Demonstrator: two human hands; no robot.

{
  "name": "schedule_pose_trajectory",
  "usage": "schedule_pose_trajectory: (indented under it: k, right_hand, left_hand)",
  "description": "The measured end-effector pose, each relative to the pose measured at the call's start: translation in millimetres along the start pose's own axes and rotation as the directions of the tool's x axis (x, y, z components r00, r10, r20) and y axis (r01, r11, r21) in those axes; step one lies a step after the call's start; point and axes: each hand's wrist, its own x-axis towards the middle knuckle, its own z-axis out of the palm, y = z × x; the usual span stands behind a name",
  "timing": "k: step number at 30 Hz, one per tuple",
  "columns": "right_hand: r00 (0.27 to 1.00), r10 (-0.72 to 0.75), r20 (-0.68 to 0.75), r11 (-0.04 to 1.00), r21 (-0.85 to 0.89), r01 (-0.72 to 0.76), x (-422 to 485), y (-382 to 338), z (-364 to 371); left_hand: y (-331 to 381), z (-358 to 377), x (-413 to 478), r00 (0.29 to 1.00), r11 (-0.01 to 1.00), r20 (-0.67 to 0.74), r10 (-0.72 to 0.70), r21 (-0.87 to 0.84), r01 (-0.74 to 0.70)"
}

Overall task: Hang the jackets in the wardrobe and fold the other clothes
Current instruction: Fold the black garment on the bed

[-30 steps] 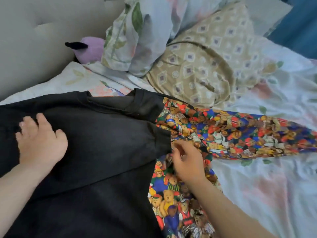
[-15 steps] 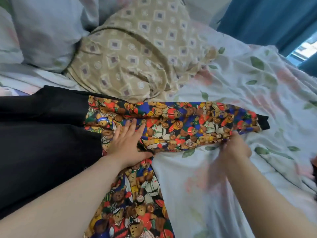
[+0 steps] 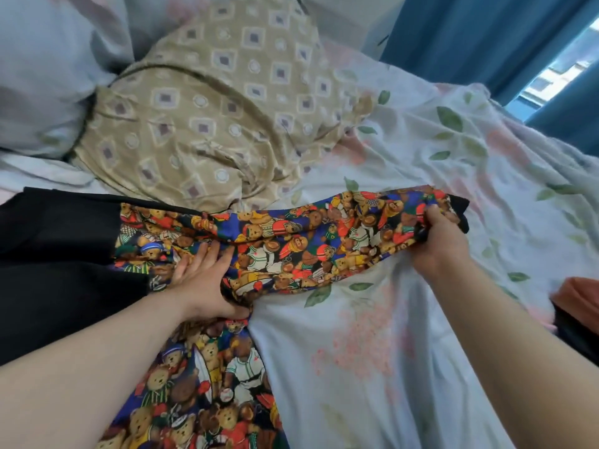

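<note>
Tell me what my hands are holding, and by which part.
The right hand grips the teddy-bear sleeve near its black cuff. The left hand holds nothing; it presses flat where that sleeve meets the body.

Soft bright daylight enters from the window at upper right, casting faint shadows under the sleeve and right hand, while the wide lens bends the edges and the pillow at upper left is blurred.

Beige patterned pillow on floral sheet; blue curtain behind
</note>
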Motion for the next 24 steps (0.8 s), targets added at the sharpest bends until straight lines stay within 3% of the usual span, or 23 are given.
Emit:
schedule_pose_trajectory:
  k: [3,5,7,8,10,12,14,18,21,24]
  right_hand:
    - [0.967,-0.211,0.144,0.955,-0.182,0.236,-39,-2,18]
    - [0.93,-0.267,0.252,0.878,-0.334,0.343,-74,9,39]
    - [0.875,-0.307,0.374,0.73,-0.497,0.469,-111,29,63]
    - [0.833,-0.332,0.442,0.626,-0.557,0.545,-130,41,75]
    - [0.705,-0.345,0.62,0.385,-0.592,0.708,-167,70,101]
    - [0.515,-0.286,0.808,0.186,-0.48,0.857,-203,101,126]
    - [0.339,-0.233,0.911,0.088,-0.328,0.941,-232,127,146]
    - [0.117,-0.144,0.983,-0.106,-0.133,0.985,-286,175,173]
    - [0.033,-0.06,0.998,-0.183,-0.043,0.982,-314,208,187]
    - [0.015,0.074,0.997,-0.183,-0.001,0.983,-344,249,204]
  left_hand:
    - [3,-26,-13,0.995,0.992,0.093,0.04,-0.12,-0.029]
    - [12,-53,-33,0.983,0.885,0.178,0.044,-0.464,0.045]
    - [20,-77,-59,0.983,0.532,0.176,0.055,-0.838,0.12]
    - [21,-87,-73,0.99,0.376,0.123,0.07,-0.922,0.087]
    - [15,-110,-100,0.994,0.132,0.031,0.106,-0.991,0.017]
    - [-3,-131,-124,0.991,-0.008,-0.014,0.13,-1.0,-0.013]
    - [-26,-150,-145,0.995,-0.044,-0.056,0.078,-0.998,-0.052]
    - [-90,-168,-189,0.981,-0.118,-0.104,-0.165,-0.985,-0.124]
    - [-139,-170,-226,0.952,-0.141,-0.104,-0.289,-0.979,-0.149]
    - [-199,-158,-268,0.896,-0.187,-0.1,-0.433,-0.962,-0.198]
